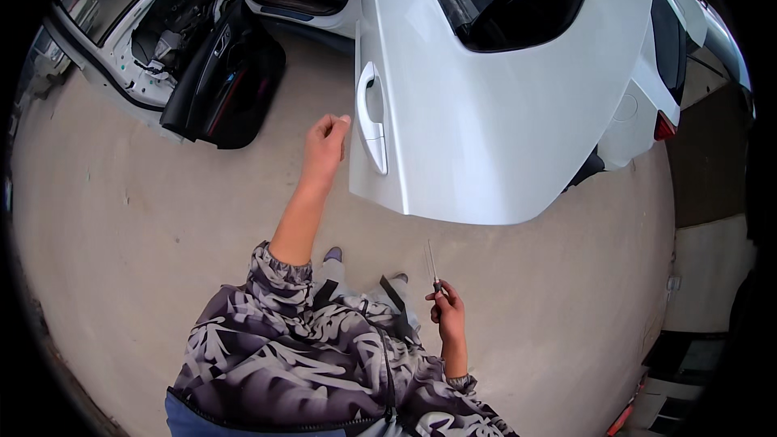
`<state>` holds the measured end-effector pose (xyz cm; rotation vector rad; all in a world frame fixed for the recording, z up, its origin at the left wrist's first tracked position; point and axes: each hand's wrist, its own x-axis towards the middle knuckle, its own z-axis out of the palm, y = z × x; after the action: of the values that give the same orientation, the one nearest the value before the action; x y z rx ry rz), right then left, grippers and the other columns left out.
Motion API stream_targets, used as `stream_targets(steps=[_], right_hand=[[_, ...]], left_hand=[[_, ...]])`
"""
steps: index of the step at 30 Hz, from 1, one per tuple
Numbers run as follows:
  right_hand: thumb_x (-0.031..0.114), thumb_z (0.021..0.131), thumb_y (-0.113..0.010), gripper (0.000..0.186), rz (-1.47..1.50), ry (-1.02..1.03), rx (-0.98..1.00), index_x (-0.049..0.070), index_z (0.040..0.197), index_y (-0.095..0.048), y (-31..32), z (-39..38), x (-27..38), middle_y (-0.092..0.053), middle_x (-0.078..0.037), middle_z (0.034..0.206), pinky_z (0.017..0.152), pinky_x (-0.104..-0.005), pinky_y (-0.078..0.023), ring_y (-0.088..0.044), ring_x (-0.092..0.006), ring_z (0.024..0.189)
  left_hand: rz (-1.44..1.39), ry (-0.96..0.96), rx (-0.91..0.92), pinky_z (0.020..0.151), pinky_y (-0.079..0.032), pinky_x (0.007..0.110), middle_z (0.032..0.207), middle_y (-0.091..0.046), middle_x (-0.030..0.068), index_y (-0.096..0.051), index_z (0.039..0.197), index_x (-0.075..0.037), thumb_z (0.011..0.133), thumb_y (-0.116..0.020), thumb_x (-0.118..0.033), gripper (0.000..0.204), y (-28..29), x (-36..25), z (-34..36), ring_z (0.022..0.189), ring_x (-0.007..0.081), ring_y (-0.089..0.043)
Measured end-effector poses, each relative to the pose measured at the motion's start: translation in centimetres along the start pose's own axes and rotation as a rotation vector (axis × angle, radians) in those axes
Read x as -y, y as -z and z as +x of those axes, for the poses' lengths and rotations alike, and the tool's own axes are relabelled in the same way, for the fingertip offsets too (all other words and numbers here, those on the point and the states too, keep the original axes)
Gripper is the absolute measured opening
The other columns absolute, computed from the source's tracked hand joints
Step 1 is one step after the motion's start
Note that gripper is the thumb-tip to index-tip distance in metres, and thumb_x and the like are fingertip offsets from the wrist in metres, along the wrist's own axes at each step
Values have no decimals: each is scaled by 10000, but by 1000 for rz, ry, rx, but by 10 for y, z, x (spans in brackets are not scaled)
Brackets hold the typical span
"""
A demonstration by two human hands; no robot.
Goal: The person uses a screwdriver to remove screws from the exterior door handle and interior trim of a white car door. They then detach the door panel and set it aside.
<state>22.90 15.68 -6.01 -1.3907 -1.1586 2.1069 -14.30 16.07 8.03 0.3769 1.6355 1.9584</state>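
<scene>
A white car door [453,137] stands open in front of me, with its silver-white handle [372,125] close to the edge. My left hand [325,146] is raised beside that edge, just left of the handle. Its fingers are curled closed, and whatever they may hold is too small or hidden to make out. Lower and to the right, my right hand [449,307] grips a screwdriver [433,265] by its dark handle. The thin metal shaft points up, toward the lower edge of the door, and is apart from it.
At the upper left, another open door [154,40] has its inner workings exposed. A black door panel [231,85] hangs or leans against it. The car's dark sill [291,14] lies behind. Concrete floor [162,218] surrounds my feet. A red tail light [664,126] shows at the right.
</scene>
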Motion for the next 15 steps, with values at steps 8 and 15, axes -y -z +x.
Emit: stream_targets(steps=[8,15], right_hand=[[96,890,-482,366,50,113,-72,10,1245,-460,-23,-28,16,-606,-73,827,382,-199,-289,-392,-50,455],[45,818,-520,423,4,448,117,13,1238,-484,-22,-14,43,-633,-87,909,587,-275,-445,-560,-119,687]], left_hand=[[238,-557,-234,788,-349,295,883,-418,84,-425,922,-6,890,-371,-141,149,-36,67,-18,822,163,-404],[830,-993,-41,835,-358,316,960,-444,117,-473,934,13,861,-356,-96,175,-26,30,0,904,212,-443]])
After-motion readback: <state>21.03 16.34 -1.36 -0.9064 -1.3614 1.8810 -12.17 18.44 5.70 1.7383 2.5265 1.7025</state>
